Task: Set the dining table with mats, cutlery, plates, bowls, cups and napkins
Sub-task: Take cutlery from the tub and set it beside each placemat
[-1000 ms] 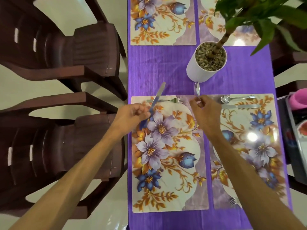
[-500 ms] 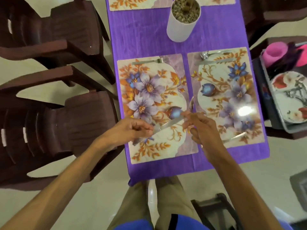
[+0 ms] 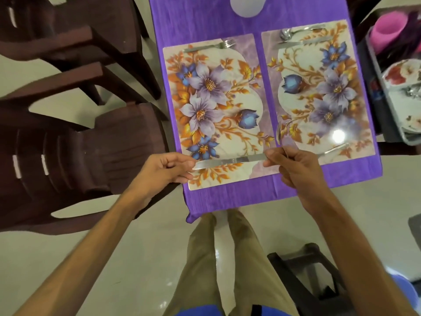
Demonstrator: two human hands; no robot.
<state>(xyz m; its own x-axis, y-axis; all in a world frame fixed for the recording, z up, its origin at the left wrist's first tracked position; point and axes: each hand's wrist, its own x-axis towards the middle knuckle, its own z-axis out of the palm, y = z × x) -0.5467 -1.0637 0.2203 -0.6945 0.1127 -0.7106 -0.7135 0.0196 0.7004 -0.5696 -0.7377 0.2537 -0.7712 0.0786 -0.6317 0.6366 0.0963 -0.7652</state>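
Two floral mats lie side by side on the purple tablecloth: the left mat and the right mat. A knife lies flat along the near edge of the left mat. My left hand pinches its left end. My right hand touches its right end and also holds a spoon that points up over the gap between the mats. A fork rests at the left mat's far edge. The right mat carries a spoon and knife at its far edge and a fork at its near edge.
A white plant pot stands on the cloth beyond the mats. At the right, a tray holds floral plates and a pink cup. Dark brown chairs crowd the table's left side. A dark stool stands by my legs.
The knife has come down from a tilt in my left hand to lie level along the left mat's near edge. My right hand, still holding the spoon, now touches its right end. The view moved closer.
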